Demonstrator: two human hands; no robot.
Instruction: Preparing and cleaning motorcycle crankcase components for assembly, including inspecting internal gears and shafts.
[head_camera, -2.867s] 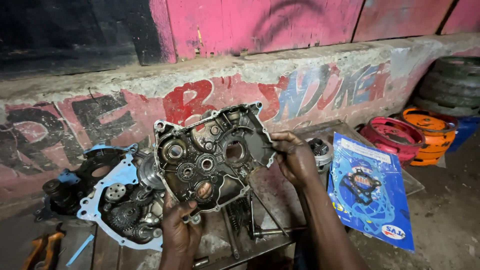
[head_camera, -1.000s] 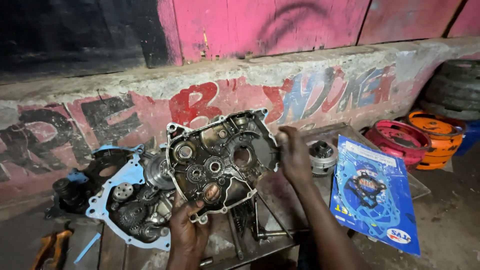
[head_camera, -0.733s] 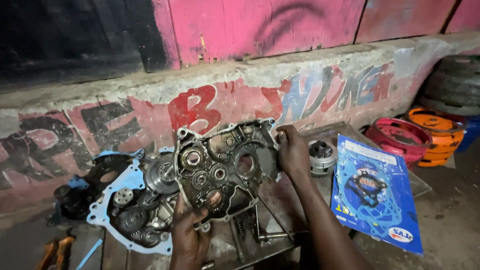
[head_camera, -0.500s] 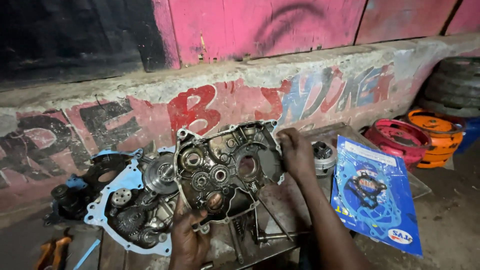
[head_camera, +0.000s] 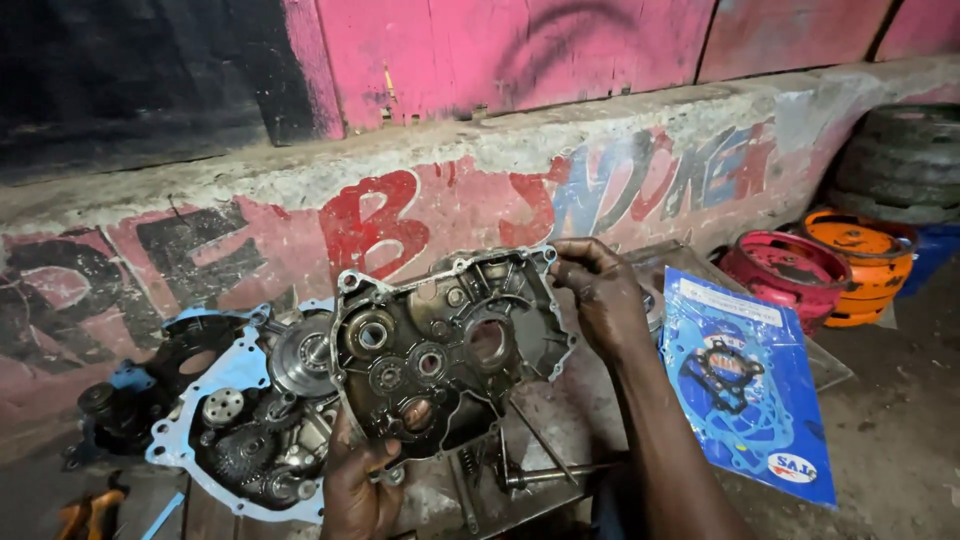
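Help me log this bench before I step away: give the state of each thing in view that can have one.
Crankcase half: lifted, tilted, inner side to the camera.
Left hand: grip on its lower edge.
Right hand: grip on its upper right corner.
Engine half: lying open, gears exposed, blue gasket on its rim.
Gasket pack: lying flat, gaskets still inside.
Orange rings: stacked.

Your left hand (head_camera: 358, 490) grips the engine case half (head_camera: 450, 350) from below and your right hand (head_camera: 600, 295) holds its upper right edge, with the geared engine half (head_camera: 250, 420) lying behind-left, the gasket packet (head_camera: 750, 390) right, and the wall (head_camera: 300, 220) behind.
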